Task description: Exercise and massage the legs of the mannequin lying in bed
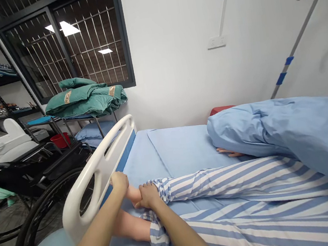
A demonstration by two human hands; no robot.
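Bare lower leg (133, 193) of a reclining figure in blue-striped white trousers (236, 186): lies on the light-blue bed sheet (182, 149), just beside the white plastic bed rail (104, 176). Left hand (119, 181) closed around the leg's far end; right hand (147, 195) gripping the shin at the trouser cuff.

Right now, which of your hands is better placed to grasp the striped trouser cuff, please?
The right hand looks better placed: it rests on the bare lower leg beside the cuff, while the left hand sits farther off, by the white bed rail.
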